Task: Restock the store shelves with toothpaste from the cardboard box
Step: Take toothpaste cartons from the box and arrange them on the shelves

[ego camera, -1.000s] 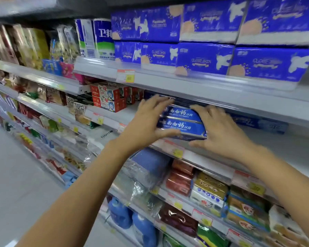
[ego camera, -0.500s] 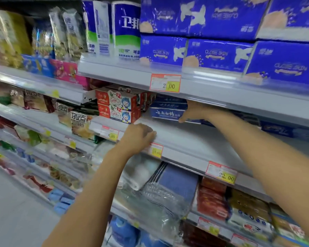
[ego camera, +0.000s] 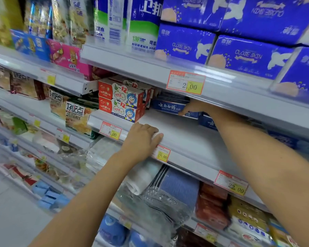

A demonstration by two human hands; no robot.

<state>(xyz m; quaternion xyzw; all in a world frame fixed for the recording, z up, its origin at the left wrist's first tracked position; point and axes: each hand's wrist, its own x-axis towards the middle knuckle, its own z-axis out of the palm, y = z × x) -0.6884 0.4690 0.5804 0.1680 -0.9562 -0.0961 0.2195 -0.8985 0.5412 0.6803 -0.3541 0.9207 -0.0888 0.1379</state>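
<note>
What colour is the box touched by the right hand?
Toothpaste box: dark blue, white lettering; head view.

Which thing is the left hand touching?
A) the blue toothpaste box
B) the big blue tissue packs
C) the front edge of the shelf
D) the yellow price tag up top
C: the left hand rests on the front edge of the shelf, while the right hand holds the blue toothpaste box.
</note>
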